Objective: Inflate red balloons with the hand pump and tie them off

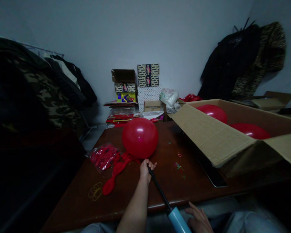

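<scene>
A round, inflated red balloon (140, 138) stands over the middle of the table. My left hand (145, 170) is closed at its neck, around the tip of the black tube of a balloon pump (178, 221). The exact join of neck and tube is hidden by my fingers. The pump's light blue barrel slants down to the bottom edge of the view. Beside the barrel is my right hand (199, 217), fingers apart and partly cut off by the frame. Left of the balloon lie limp red balloons (116, 173) and a clear bag of red balloons (105, 156).
At the right, an open cardboard box (215, 142) holds red balloons (212, 112). A dark phone-like slab (212, 173) lies by it. Yellow rubber bands (95, 191) and small coloured bands (179, 166) lie on the table (128, 200). Stacked boxes (148, 75) stand behind.
</scene>
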Available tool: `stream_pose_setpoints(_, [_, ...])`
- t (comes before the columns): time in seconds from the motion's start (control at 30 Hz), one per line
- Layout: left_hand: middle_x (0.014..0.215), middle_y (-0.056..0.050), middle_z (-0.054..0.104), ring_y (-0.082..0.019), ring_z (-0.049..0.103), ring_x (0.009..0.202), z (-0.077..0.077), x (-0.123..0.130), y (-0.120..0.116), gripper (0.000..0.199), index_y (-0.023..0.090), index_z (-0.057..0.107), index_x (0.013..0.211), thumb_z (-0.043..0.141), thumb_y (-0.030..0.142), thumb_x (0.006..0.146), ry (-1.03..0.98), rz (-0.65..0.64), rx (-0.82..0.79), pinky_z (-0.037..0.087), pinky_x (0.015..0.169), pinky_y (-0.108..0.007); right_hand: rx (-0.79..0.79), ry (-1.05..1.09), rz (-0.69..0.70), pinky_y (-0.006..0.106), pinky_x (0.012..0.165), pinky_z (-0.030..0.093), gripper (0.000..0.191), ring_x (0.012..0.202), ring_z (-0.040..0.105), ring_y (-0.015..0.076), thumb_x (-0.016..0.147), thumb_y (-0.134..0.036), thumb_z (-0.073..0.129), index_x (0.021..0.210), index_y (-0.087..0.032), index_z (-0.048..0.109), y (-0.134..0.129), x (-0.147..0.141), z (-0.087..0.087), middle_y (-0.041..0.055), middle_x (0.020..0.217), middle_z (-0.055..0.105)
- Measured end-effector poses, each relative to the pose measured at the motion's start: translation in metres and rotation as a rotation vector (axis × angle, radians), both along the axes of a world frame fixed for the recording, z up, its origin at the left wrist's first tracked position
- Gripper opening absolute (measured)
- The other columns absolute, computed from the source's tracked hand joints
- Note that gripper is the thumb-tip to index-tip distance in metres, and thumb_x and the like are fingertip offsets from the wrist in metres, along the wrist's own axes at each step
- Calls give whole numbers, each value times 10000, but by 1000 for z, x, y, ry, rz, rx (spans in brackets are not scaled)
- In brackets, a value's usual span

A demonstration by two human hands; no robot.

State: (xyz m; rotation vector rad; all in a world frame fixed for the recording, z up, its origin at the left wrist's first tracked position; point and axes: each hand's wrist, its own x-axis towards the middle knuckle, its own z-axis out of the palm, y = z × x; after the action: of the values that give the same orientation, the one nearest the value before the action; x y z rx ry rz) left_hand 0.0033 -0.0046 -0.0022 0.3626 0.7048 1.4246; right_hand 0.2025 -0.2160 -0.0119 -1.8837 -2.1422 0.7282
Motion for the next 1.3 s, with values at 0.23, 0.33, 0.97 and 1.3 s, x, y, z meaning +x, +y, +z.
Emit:
stream_pose_setpoints(0.23, [423,100,361,-55,321,356,1,-2,4,221,194,397,607,546,302,730,-27,-16,-25,475,756,-402,70,-12,30,563,1044,111,347,1279,286,356,651,-501,587,788,-191,664,18,-20,33,118,1269,500])
stream_pose_setpoints(0.33, [432,100,363,-54,321,360,0,-2,4,223,193,402,616,553,312,729,-36,-27,-22,474,761,-406,114,-4,-14,537,1053,99,364,1276,297,332,661,-498,573,836,-191,660,30,-34,42,116,1250,510])
stream_pose_setpoints(0.97, [403,90,384,-61,327,346,1,1,4,205,192,402,587,514,285,732,-18,-14,-26,475,715,-373,226,11,-104,458,1068,105,344,1244,330,302,697,-481,549,801,-166,640,90,-78,58,101,1164,551])
stream_pose_setpoints(1.3, [393,97,377,-59,324,340,0,0,3,201,191,394,586,523,275,715,16,-6,-1,473,718,-380,123,-19,-32,523,1063,105,413,1258,324,328,691,-490,557,934,-168,642,42,-48,44,122,1190,547])
